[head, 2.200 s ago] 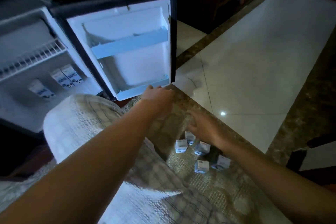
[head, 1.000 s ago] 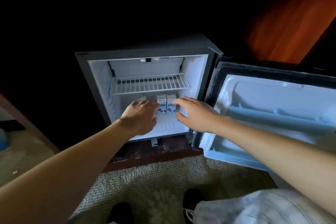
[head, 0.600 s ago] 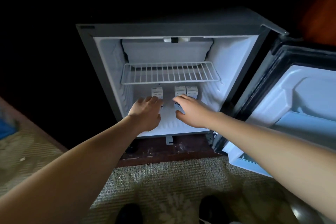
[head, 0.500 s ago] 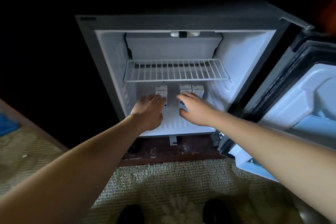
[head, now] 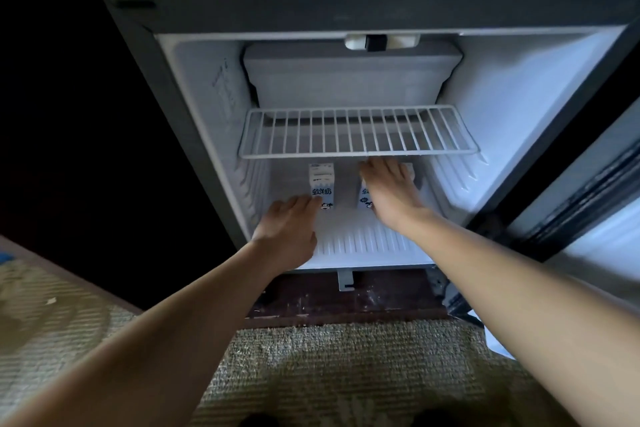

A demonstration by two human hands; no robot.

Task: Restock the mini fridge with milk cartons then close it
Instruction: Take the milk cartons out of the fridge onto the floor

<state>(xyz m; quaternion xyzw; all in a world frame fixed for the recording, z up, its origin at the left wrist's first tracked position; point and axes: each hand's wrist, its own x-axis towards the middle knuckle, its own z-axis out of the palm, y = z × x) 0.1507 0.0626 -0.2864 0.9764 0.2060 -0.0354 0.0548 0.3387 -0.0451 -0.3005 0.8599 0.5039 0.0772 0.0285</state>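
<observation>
The mini fridge (head: 194, 107) stands open in front of me. On its white floor stands a white-and-blue milk carton (head: 322, 184), upright, left of centre. My left hand (head: 291, 232) lies just in front of it, fingertips touching its lower left corner. To the right, a second milk carton (head: 363, 199) shows under my right hand (head: 391, 194), which rests flat on top with fingers stretched toward the back. The corner of a third carton (head: 410, 172) peeks out behind those fingers. Neither hand grips a carton.
A white wire shelf (head: 356, 133) spans the fridge just above the cartons and my right fingers. The open door (head: 588, 191) hangs at the right edge. A dark wooden base (head: 346, 302) lies under the fridge, with patterned carpet (head: 346, 357) below me.
Both hands came from the cartons on the floor to the fridge interior. In the last half second my right hand slid deeper over the right cartons; the left stayed by the left carton.
</observation>
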